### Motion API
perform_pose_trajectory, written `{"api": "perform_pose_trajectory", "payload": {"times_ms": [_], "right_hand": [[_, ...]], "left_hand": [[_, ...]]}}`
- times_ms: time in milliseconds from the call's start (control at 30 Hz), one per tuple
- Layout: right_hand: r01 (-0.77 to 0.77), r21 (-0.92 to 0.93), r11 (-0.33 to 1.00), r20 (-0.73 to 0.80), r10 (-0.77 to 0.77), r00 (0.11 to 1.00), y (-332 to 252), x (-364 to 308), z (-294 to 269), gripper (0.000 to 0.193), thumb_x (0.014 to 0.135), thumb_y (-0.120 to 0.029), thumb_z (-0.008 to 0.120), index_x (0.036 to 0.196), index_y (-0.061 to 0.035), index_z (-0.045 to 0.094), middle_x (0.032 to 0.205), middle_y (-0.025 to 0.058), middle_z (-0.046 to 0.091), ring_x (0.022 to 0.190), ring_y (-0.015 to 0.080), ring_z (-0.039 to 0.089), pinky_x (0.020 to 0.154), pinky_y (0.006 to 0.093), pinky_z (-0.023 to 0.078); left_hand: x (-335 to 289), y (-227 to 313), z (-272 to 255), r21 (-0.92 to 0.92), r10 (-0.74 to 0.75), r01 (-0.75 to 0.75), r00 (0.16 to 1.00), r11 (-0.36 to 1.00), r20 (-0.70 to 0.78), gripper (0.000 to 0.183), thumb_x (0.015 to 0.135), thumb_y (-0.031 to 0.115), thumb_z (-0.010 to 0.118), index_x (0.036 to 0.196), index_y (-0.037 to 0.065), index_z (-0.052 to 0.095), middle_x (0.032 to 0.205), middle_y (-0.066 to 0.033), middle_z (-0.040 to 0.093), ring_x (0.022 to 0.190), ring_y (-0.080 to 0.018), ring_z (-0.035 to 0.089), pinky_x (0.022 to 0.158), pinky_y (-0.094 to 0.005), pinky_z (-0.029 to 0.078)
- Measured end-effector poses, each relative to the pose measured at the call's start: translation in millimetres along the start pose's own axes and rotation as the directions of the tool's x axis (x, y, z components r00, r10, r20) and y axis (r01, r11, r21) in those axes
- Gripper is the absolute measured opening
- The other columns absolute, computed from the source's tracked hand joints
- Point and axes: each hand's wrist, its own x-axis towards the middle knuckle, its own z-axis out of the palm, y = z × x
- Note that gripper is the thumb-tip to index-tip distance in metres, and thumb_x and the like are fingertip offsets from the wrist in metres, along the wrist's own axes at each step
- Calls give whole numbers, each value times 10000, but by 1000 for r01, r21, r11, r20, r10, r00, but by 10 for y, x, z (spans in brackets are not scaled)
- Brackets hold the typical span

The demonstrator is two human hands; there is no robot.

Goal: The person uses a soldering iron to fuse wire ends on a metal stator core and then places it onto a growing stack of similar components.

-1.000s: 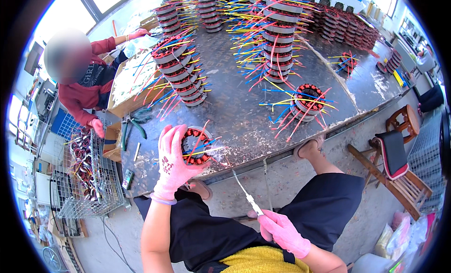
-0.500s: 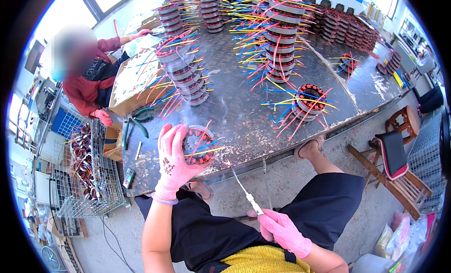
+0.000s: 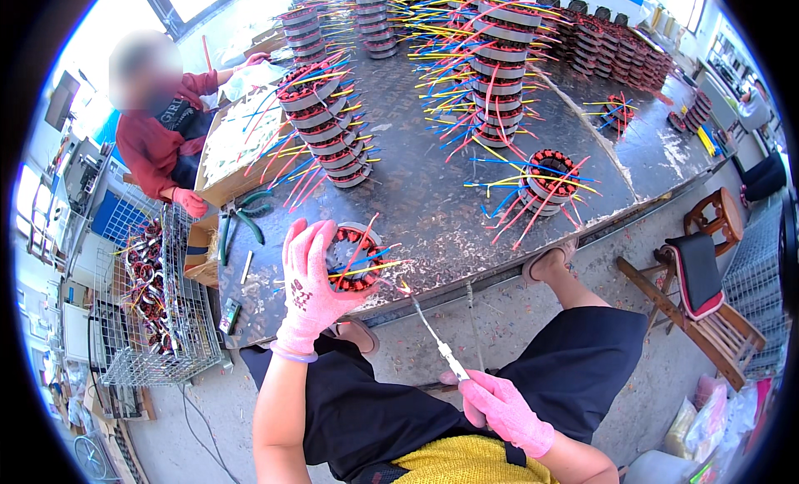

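My left hand (image 3: 310, 268), in a pink glove, is closed around the left side of a motor stator (image 3: 363, 277) at the table's near edge. The ring shows red-lined slots, with red, blue and yellow wires sticking out to the right. Pink-gloved too, my right hand (image 3: 503, 409) grips the white handle of a thin torch (image 3: 434, 338). A small flame (image 3: 404, 287) burns at its tip, just right of the stator and apart from it. Another stator pile (image 3: 547, 184) with wires stands farther right on the table.
Tall stator stacks (image 3: 331, 138) bristle with wires across the dark table (image 3: 408, 205). Pliers (image 3: 241, 222) and a small green box (image 3: 229, 316) lie at left. A wire basket (image 3: 158, 317) stands beside the table. A co-worker (image 3: 158, 143) sits by an open carton (image 3: 237, 151).
The stator in my left hand has tilted slightly, and its wires have shifted. The flame looks larger. The co-worker's head and gloved hand have moved a little to the right.
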Motion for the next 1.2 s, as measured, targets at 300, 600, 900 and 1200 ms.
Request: {"api": "perform_pose_trajectory", "payload": {"times_ms": [300, 600, 900, 1200], "right_hand": [[-7, -11, 1000, -9, 7, 1000, 18, 5, -7, 393, 1023, -299, 492, 1294, -29, 584, 665, -44, 472, 593, 38, 402, 543, 208, 319], [6, 12, 1000, -27, -6, 1000, 50, 12, -17, 384, 1021, -282, 495, 1299, -31, 578, 666, -47, 471, 589, 40, 399, 540, 209, 311], [49, 52, 997, -65, -45, 997, 269, 126, -120, 386, 1022, -260, 511, 1312, -9, 552, 665, -49, 454, 601, 49, 422, 551, 215, 325], [46, -70, 996, -74, -51, 996, 354, 219, -157, 395, 1026, -280, 482, 1307, -11, 551, 650, -40, 473, 577, 50, 437, 538, 219, 342]], "left_hand": [[-5, -9, 14, -9, 7, -7, 1000, 1000, -6, 1049, 485, 260, 945, 1374, 57, 427, 1322, -161, 454, 1322, -420, 385, 1045, -501, 386], [6, 1, -13, 4, -11, 11, 1000, 1000, 20, 1037, 480, 261, 941, 1365, 54, 440, 1311, -158, 464, 1312, -412, 398, 1046, -487, 390], [-9, -126, -65, -181, -78, 170, 900, 969, 428, 990, 479, 290, 907, 1331, 24, 478, 1239, -159, 523, 1164, -355, 519, 1004, -428, 428], [-10, -103, -24, -234, 18, 119, 858, 965, 514, 981, 526, 292, 891, 1371, 35, 463, 1304, -173, 508, 1229, -370, 476, 1064, -442, 378]]}}
